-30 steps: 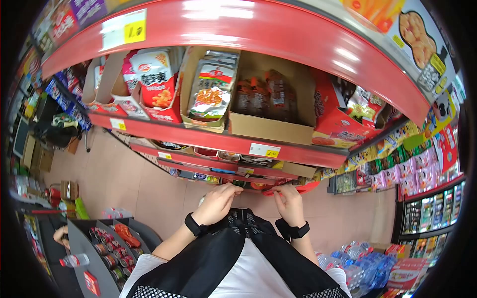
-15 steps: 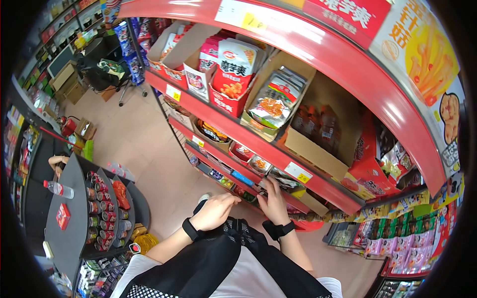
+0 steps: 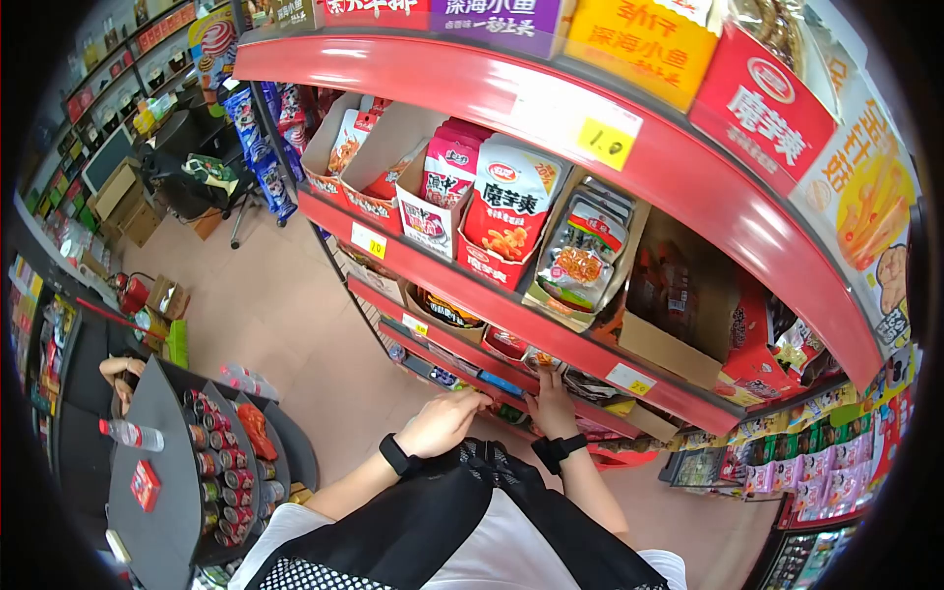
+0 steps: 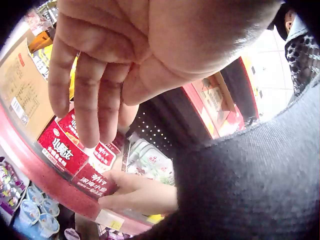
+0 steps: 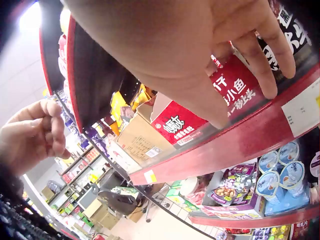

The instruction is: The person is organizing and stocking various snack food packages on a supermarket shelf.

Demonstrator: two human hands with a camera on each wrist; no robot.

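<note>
My right hand (image 3: 554,405) reaches to a lower shelf, at the front of a red snack box (image 4: 95,181) with white lettering. In the right wrist view its fingers (image 5: 260,62) are fairly straight and spread across that box's front, with the thumb by a neighbouring red box (image 5: 180,125). My left hand (image 3: 444,423) hovers before the shelves. In the left wrist view its fingers (image 4: 87,100) hang loosely bent, holding nothing. Both wrists wear black bands.
Above the hands, a red-edged shelf (image 3: 442,251) juts out with boxes of snack pouches (image 3: 506,206). A grey display stand (image 3: 162,492) with cans and a bottle is at the lower left. Blue-lidded cups (image 5: 277,175) sit on a shelf beneath the red boxes.
The head view has turned left along the shelves. My right hand has risen from in front of the body to the lower-shelf boxes. My left hand has stayed close to the body.
</note>
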